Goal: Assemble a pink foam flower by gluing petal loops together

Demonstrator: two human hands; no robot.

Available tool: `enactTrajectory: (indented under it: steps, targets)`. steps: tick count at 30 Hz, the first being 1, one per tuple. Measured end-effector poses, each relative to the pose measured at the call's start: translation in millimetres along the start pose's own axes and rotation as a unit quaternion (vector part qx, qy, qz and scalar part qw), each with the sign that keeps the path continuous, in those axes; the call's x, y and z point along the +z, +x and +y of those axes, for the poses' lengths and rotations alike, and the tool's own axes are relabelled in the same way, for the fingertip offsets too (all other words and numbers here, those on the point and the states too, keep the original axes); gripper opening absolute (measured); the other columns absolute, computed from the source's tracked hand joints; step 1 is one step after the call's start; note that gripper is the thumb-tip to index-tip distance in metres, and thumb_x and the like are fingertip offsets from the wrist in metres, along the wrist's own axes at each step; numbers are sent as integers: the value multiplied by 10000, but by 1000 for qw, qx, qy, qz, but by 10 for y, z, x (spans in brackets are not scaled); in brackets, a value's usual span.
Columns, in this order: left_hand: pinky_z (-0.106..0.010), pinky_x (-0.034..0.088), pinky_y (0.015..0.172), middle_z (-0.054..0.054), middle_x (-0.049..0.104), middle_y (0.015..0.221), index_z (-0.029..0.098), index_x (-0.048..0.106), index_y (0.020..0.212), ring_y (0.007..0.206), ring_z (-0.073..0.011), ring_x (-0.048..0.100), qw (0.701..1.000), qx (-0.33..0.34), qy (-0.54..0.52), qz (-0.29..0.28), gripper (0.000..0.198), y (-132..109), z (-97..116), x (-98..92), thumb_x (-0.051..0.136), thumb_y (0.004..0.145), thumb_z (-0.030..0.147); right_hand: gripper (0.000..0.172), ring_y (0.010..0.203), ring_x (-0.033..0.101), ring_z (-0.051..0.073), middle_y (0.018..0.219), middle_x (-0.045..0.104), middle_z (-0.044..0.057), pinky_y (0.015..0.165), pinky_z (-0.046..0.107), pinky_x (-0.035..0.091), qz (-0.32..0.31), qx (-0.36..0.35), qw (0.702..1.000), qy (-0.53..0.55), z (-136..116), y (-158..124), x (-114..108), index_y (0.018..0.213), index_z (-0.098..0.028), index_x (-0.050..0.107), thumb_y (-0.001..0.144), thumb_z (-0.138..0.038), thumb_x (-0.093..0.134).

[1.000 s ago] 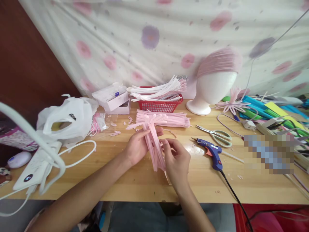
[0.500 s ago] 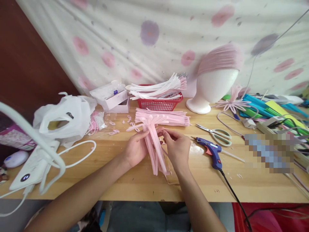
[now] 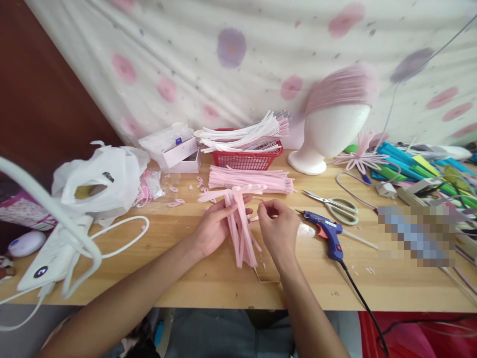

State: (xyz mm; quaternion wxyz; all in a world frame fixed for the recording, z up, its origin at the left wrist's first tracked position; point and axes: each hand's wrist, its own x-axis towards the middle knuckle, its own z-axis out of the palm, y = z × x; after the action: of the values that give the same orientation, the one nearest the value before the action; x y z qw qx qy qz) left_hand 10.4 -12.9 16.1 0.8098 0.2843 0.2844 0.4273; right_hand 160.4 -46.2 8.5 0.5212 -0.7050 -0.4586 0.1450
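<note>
My left hand [image 3: 214,229] is closed around a bundle of pink pipe cleaners [image 3: 237,233], its thumb across the front. The stems hang down toward me, and their upper ends spread out in bent loops. To the right of the bundle, my right hand [image 3: 278,228] has its fingers pinched together. A thin pale pink pipe cleaner [image 3: 254,219] runs from the bundle toward those fingers; its far end is hidden by the hand. Just behind the hands lies a thick pile of straight pink pipe cleaners [image 3: 251,180].
A blue glue gun [image 3: 326,231] and scissors [image 3: 337,206] lie to the right. At the back stand a red basket [image 3: 244,160] of pipe cleaners and a white foam head [image 3: 331,132]. Left are a plastic bag [image 3: 122,169], small pink loops [image 3: 176,203] and a power strip [image 3: 48,268].
My right hand has moved slightly right and down, away from my left fingers, and a strand now shows between it and the bundle. The bundle's top has sunk a little.
</note>
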Motion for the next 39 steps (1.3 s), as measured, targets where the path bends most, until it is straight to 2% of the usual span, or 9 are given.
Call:
enactTrajectory:
  steps: [3, 7, 9, 14, 21, 26, 29, 35, 39]
  targets:
    - [-375, 607, 829, -152, 703, 1357, 127, 767, 1078, 967, -249, 751, 1000, 14, 16, 22, 196, 31, 9, -30, 702, 894, 141, 208, 614, 587, 188, 645, 669, 31, 621, 303, 401, 17, -9, 998, -56, 58, -2, -157, 699, -214, 631, 838, -331, 530]
    - [-408, 602, 893, -149, 749, 1241, 123, 753, 1064, 972, -251, 750, 999, 39, 8, 25, 182, 64, 12, -61, 738, 885, 152, 410, 509, 432, 160, 514, 538, 31, 554, 318, 231, -28, -23, 974, -224, 118, -40, -318, 559, -231, 496, 944, -364, 450]
    - [-414, 598, 904, -134, 771, 1154, 123, 746, 1063, 960, -250, 749, 998, 44, 8, 33, 202, 70, 11, -64, 766, 865, 155, 437, 514, 456, 165, 533, 569, 51, 549, 319, 231, -51, -36, 966, -251, 121, -76, -336, 555, -225, 530, 954, -393, 468]
    - [-334, 580, 779, -106, 783, 947, 110, 722, 982, 824, -208, 728, 997, 47, 40, 52, 218, 58, -5, -60, 826, 821, 216, 357, 844, 713, 245, 1010, 783, 120, 696, 322, 473, -117, -94, 985, -86, 9, -244, -209, 1104, -182, 734, 929, -435, 551]
    - [-283, 535, 784, -42, 744, 869, 139, 697, 966, 798, -159, 689, 995, 68, 42, 62, 233, 54, -90, -55, 837, 809, 239, 300, 620, 632, 206, 806, 764, 67, 563, 295, 289, -142, -127, 948, -255, -96, -406, 21, 1140, -245, 736, 900, -191, 563]
    - [-298, 529, 787, -57, 750, 935, 145, 716, 989, 815, -170, 688, 997, 71, 19, 27, 137, 42, -67, -49, 734, 863, 195, 291, 665, 612, 209, 797, 734, 73, 601, 293, 334, -167, -169, 949, -209, -2, -364, 57, 979, -210, 726, 919, -117, 457]
    - [-352, 536, 847, -103, 771, 1016, 129, 737, 999, 926, -234, 719, 998, 67, 14, -15, 155, 39, -23, -58, 685, 858, 164, 372, 744, 643, 223, 868, 736, 76, 655, 295, 395, -175, -170, 957, -159, 40, -335, 44, 1099, -215, 704, 906, -91, 410]
    - [-417, 483, 1065, -122, 772, 1156, 150, 743, 1057, 1227, -300, 673, 998, 60, 9, -27, 193, 49, -24, -72, 740, 866, 180, 343, 697, 674, 210, 816, 750, 48, 646, 284, 443, -242, -81, 966, -47, 63, -338, -7, 1187, -220, 662, 1010, -267, 372]
    - [-387, 499, 1048, -115, 761, 1215, 171, 734, 1104, 1267, -273, 647, 998, 51, 16, -19, 233, 36, -37, -61, 740, 872, 150, 282, 700, 686, 193, 855, 776, 21, 632, 265, 447, -208, -37, 977, -9, 69, -337, -24, 1169, -253, 684, 983, -326, 484]
